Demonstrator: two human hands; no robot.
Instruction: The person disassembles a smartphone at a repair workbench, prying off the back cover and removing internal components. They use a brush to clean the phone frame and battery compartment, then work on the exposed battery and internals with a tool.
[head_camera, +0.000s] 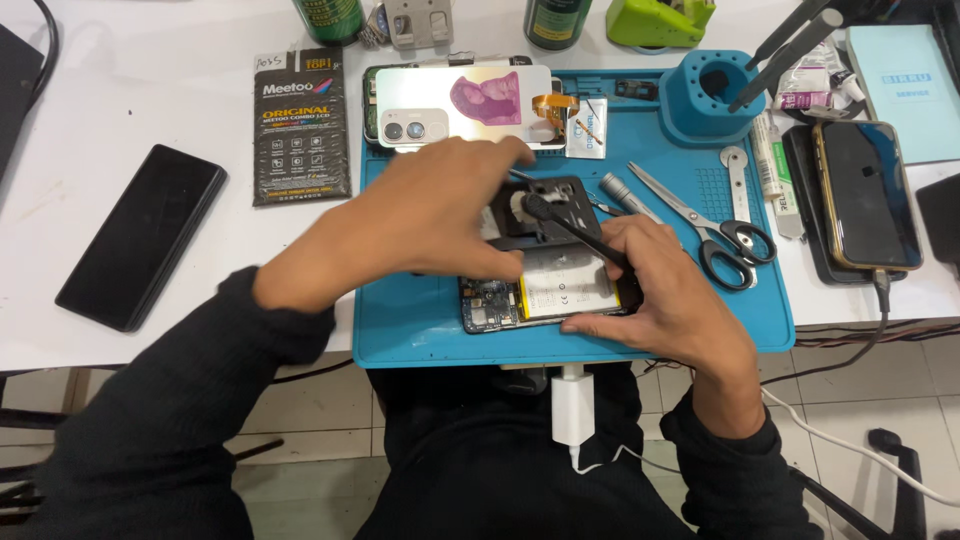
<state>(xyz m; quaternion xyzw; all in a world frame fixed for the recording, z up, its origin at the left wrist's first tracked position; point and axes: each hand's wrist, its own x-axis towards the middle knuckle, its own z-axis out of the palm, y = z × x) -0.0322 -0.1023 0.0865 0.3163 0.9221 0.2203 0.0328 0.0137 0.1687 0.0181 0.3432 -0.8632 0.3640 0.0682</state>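
While my right hand (665, 300) is clamped around the near end of the opened phone (545, 295), thumb on its lower edge and fingers curled over the right side, I judge the best thing I can do is keep that grip firm so the body cannot skate on the blue work mat (420, 330). The phone lies at about six o'clock on the mat, its white battery (565, 290) and a strip of circuit board (488, 305) exposed. The same hand also seems to pinch the black tool (570, 225), which slants up toward eleven o'clock; how the fingers sit on it I cannot tell exactly.

My left hand (430, 215) is closed down over the black inner cover (540, 205) at the phone's far end, fingertips pressing its upper left corner. I think the tool's tip should stay flat against the cover and work slowly, since a slip could gouge the board or battery below.

Further out, at two o'clock from the phone, the scissors (715, 225) and a small metal driver (625, 195) lie well within reach. At twelve o'clock the removed back panel (465, 105) rests face up, with an orange flex ribbon (553, 103) beside it. On the counter (130, 100) beyond the mat, a dark phone (140, 235) sits at nine o'clock and another (868, 195) at three.
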